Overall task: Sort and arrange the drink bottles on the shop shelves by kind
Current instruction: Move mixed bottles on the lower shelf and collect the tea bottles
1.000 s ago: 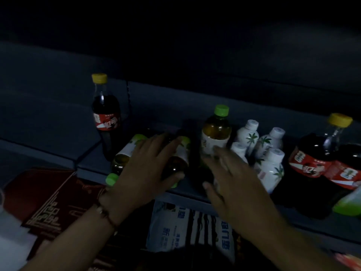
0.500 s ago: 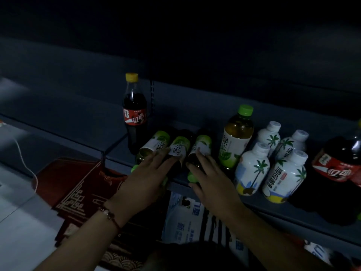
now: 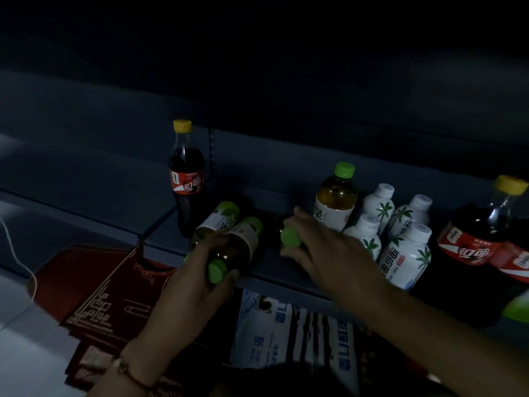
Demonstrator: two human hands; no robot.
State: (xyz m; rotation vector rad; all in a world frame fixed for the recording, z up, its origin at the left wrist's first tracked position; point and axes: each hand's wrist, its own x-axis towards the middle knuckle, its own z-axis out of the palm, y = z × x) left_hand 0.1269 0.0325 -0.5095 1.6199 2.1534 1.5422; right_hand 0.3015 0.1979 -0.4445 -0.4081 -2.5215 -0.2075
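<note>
A: What is seen, from the largest thing down?

B: A dark shelf (image 3: 286, 270) is seen running across the view; on it, at the left, a cola bottle (image 3: 187, 179) is stood upright alone, and two more cola bottles (image 3: 481, 239) are leaned at the far right; between them an upright tea bottle (image 3: 336, 199) is stood just beside four white coconut drink bottles (image 3: 400, 224).

A: And the hands?

B: The left hand (image 3: 197, 285) is curled round a lying tea bottle (image 3: 233, 250), gripped near its green cap (image 3: 216, 270); a second lying tea bottle (image 3: 217, 222) is touching it on the left; the right hand (image 3: 329, 250) is closed on a third tea bottle, of which little but the green cap (image 3: 290, 237) can be made out.

A: What has changed?

B: Half a second ago both hands were only laid flat on three lying tea bottles; now two are gripped, and the third has been drawn toward the upright one.

A: Meaning what for the sorting?

B: It is judged that the lying bottles are being stood up beside their own kind; the cola is left split between both ends.
</note>
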